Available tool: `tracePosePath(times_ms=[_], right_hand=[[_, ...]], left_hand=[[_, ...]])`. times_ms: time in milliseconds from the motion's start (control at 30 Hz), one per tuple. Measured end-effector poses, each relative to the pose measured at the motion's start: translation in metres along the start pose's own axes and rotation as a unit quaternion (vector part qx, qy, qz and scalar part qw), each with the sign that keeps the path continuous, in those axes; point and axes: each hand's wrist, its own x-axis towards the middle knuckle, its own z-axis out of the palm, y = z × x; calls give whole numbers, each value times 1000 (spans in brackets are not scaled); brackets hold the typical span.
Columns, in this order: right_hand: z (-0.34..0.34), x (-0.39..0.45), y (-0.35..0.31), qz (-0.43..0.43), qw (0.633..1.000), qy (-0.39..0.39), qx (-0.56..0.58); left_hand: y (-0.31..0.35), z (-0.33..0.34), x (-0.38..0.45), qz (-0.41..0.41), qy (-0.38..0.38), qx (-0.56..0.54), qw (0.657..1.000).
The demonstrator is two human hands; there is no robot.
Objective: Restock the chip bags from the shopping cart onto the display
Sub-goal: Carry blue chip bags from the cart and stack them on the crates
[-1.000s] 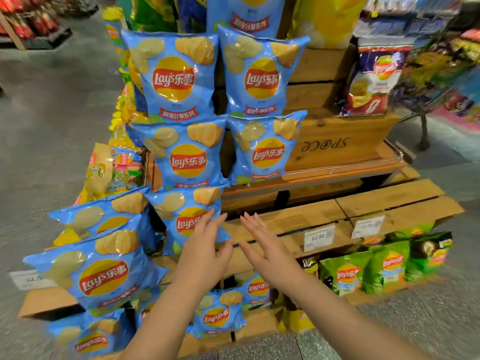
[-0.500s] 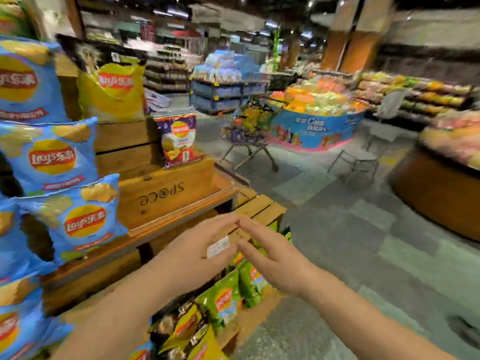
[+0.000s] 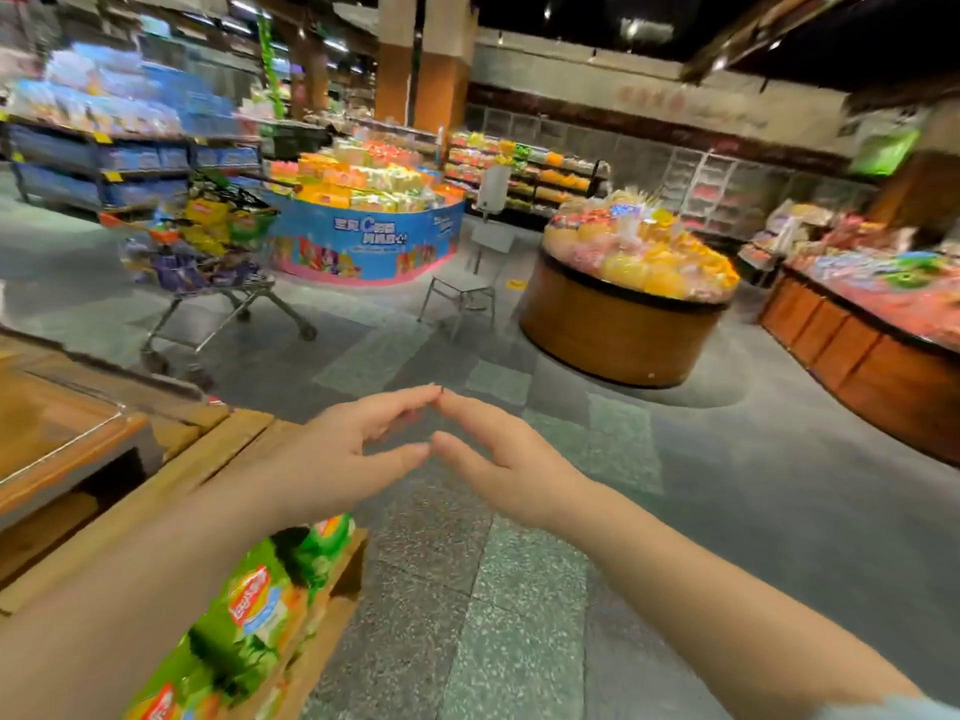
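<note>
Now you've turned away from the blue bags on the wooden display point(image 3: 78, 439), your left hand point(image 3: 332, 459) and right hand point(image 3: 498, 470) empty, fingers straight with tips touching, facing the shopping cart point(image 3: 208, 252) of chip bags point(image 3: 208, 215) well apart across the floor.

One head-worn view, looking forward and slightly down across the shop floor point(image 3: 519, 589); wooden display point(image 3: 130, 485) close at lower left; shopping cart point(image 3: 208, 262) well off.
</note>
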Motion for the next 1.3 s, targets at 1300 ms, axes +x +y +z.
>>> tracePosePath(times_ms=[1300], right_hand=[[-72,538,416,-120,989,-26,-79]], left_hand=[[-263,-85,564,-191,101,388,896]])
